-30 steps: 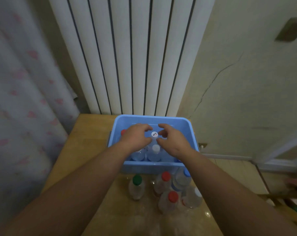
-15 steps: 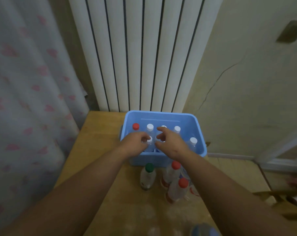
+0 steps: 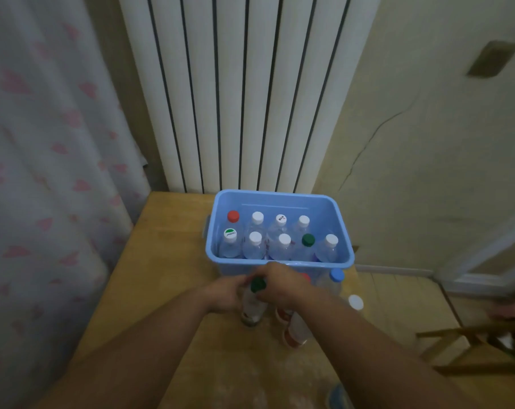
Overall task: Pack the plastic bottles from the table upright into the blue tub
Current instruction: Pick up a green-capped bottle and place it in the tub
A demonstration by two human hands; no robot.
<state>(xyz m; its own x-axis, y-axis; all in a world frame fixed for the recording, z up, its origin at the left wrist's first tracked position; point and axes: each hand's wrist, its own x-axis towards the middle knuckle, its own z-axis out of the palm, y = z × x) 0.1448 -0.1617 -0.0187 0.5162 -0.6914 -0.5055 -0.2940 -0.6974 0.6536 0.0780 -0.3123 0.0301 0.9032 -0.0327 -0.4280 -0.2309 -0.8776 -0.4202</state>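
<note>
Standing upright on the table (image 3: 167,261), just in front of the blue tub (image 3: 280,264), a green-capped bottle (image 3: 252,302) is gripped by the left hand (image 3: 226,293) and right hand (image 3: 280,286); nine bottles are packed upright inside the tub.

1. One blue tub (image 3: 280,262) stands at the far end of the table (image 3: 161,290).
2. Nine bottles stand upright in the tub: four in the far row, five in the near row.
3. Their caps: six plain white, one red, one green, one white with a green mark.
4. At least five bottles show on the table near the tub; the hands hide part of the group.
</note>
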